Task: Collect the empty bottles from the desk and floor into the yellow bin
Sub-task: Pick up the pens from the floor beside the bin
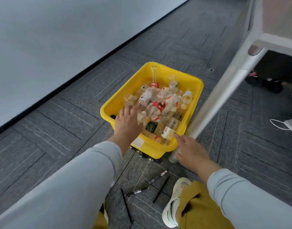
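Observation:
The yellow bin [133,80] stands on the grey carpet, piled with several clear empty bottles [160,103], some with red and white labels. My left hand [128,123] reaches over the bin's near left side, fingers spread, resting on or just above the bottles; it holds nothing that I can see. My right hand [190,148] hovers at the bin's near right corner with fingers apart. A pale bottle or cup [173,157] lies on the floor under that hand, mostly hidden by it.
A white desk leg [224,90] slants down just right of the bin, with the desk edge [277,42] above. Several pens [157,177] lie on the carpet near my white shoe [175,200]. A wall [59,38] runs along the left. Cables and a bag lie at right.

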Demonstrator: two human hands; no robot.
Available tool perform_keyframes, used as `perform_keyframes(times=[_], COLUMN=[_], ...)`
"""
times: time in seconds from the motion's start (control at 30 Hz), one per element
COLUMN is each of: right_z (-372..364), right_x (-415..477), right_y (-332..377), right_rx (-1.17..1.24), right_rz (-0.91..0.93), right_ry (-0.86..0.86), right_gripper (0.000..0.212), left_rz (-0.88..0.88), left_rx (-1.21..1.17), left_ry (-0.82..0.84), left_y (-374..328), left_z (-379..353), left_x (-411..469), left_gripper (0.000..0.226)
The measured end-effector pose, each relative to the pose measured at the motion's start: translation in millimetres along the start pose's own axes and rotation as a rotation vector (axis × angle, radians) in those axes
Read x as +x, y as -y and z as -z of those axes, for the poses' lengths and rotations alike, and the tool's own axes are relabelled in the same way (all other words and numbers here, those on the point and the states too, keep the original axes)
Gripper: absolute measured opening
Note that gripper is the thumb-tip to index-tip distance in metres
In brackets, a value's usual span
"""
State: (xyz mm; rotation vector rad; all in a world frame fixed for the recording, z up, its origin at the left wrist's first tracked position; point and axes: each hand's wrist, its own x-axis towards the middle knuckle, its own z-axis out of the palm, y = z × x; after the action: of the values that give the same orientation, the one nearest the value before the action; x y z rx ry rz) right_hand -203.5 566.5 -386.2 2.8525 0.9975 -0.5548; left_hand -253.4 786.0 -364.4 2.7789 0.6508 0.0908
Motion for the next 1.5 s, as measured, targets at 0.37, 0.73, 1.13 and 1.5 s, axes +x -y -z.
perform_keyframes(times=[0.37, 0.73, 1.13, 1.5], right_z=[-120, -256, -355, -390], right_x=[-30, -20, 54, 93], right_y=[29, 38, 30, 26], right_rx=[0.028, 0.079, 0.163, 0.362], right_rz=[0.062, -0.046, -0.181, -0.485], right_ry=[0.097, 0.336, 0.309, 0.232], right_gripper=[0.051, 0.036, 0.024, 0.059], left_rz=[0.174, 0.234, 0.427, 0.573], left_rx=[0.01, 0.02, -0.023, -0.057], left_ry=[0.346, 0.681, 0.802, 0.74], left_y=[90, 132, 153, 163], left_z=[-120, -240, -336, -381], left_x=[-123, -159, -166, -166], left_gripper=[0.039, 0.037, 0.032, 0.029])
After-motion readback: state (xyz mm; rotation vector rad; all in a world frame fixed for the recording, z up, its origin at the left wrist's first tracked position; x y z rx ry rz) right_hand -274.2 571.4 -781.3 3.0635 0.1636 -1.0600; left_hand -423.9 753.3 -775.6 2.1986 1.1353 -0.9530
